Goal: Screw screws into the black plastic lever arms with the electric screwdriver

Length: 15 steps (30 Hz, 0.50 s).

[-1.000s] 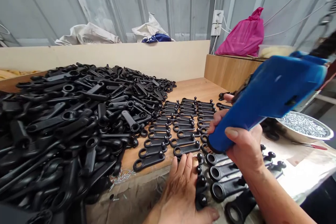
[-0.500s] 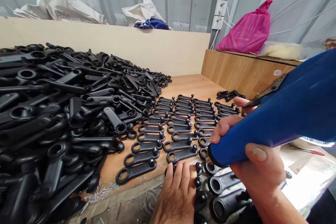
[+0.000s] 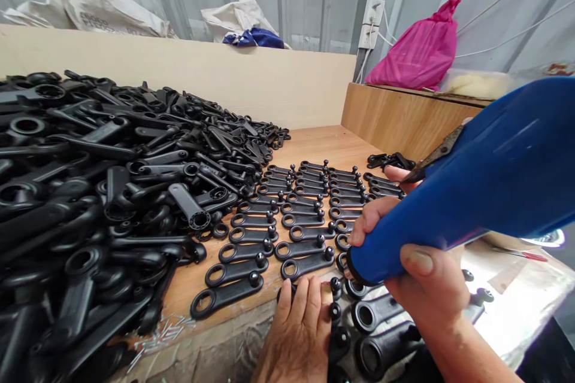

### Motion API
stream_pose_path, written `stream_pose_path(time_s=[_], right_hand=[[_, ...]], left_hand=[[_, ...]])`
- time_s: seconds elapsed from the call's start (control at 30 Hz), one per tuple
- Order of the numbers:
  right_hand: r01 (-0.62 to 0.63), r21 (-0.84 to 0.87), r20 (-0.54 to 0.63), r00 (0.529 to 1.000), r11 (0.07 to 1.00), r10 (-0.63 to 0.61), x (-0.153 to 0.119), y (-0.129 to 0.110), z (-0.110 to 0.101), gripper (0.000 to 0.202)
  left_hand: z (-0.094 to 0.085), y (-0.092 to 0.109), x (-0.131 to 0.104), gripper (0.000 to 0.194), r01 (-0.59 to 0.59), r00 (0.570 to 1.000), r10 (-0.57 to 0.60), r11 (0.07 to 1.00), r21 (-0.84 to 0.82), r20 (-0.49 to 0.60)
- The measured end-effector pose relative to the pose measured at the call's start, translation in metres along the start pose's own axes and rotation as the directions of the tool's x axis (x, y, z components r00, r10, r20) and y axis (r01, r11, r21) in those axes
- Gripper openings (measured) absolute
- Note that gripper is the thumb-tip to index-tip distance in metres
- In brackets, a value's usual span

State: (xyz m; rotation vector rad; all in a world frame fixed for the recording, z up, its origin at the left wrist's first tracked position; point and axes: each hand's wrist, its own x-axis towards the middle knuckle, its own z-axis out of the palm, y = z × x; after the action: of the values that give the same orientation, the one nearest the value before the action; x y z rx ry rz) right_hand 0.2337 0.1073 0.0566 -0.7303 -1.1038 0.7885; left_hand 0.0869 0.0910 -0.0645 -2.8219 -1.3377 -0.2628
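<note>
My right hand (image 3: 431, 278) is wrapped round a large blue tool (image 3: 453, 191), with the thumb on its near side and the tool's dark-rimmed end pointing down to the left. Below that end lie black crank-shaped parts (image 3: 377, 311), each with a ring at one end. My left hand (image 3: 299, 323) rests palm down at the front, fingers together over a black part that it mostly hides; whether it grips the part cannot be made out. Rows of similar black parts (image 3: 308, 263), with round knobs standing up, lie just beyond my left hand.
A big heap of loose black parts (image 3: 112, 149) covers the left side. Small metal pins (image 3: 159, 335) lie at the front left. Beyond are a cream board (image 3: 309, 84), a wooden box (image 3: 381, 114) and a pink bag (image 3: 417, 51). Red-handled scissors (image 3: 532, 256) lie at the right.
The whole view has shifted slightly, so most things appear a little further left. The blue tool and my right hand have moved slightly left; my left hand stays beside the same parts.
</note>
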Motion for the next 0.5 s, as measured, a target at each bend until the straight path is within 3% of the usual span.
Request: stream_pose_path(time_s=[0.2,0.5], right_hand=[[-0.024,0.043,0.015,1.000,0.999,0.024,0.000,0.002,0.002,0.070],[-0.057,-0.056,0.020,0.998,0.997,0.059,0.000,-0.003,0.012,0.057]], left_hand=[[0.002,0.001,0.000,0.044,0.004,1.000,-0.004,1.000,0.015,-0.008],[0.004,0.002,0.002,0.043,0.020,1.000,-0.020,1.000,-0.017,0.021]])
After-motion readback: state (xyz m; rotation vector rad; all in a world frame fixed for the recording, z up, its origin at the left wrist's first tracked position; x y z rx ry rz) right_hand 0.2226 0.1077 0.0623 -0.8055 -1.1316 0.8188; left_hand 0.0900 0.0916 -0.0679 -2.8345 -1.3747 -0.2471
